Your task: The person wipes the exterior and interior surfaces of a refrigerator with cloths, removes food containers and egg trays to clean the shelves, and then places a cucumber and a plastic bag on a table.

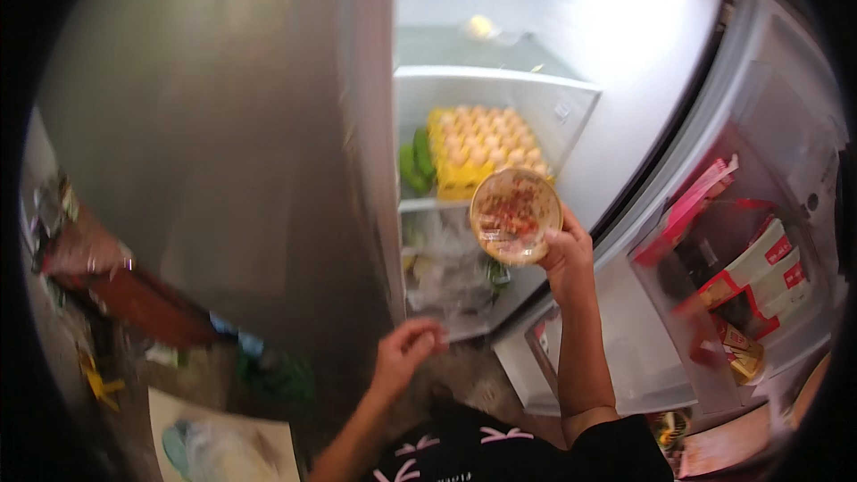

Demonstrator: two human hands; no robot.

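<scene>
My right hand (569, 251) grips a small round bowl (492, 244) by its rim, with reddish-brown bits of food (519, 211) inside. The bowl is held up in front of an open refrigerator and hides the near corner of a yellow egg tray (458, 182). Rows of brown eggs (479, 137) fill that tray on a shelf. Low in front of the refrigerator, my left hand (410, 348) hangs with its fingers curled. It is blurred, and nothing can be made out in it.
Green vegetables (416, 164) lie beside the eggs. Below is a drawer with plastic bags (442, 281). The opened door (616, 361) on the right carries packets (756, 268) in its bin. A closed grey door (221, 147) stands left. A box with a plastic bag (227, 448) sits on the floor.
</scene>
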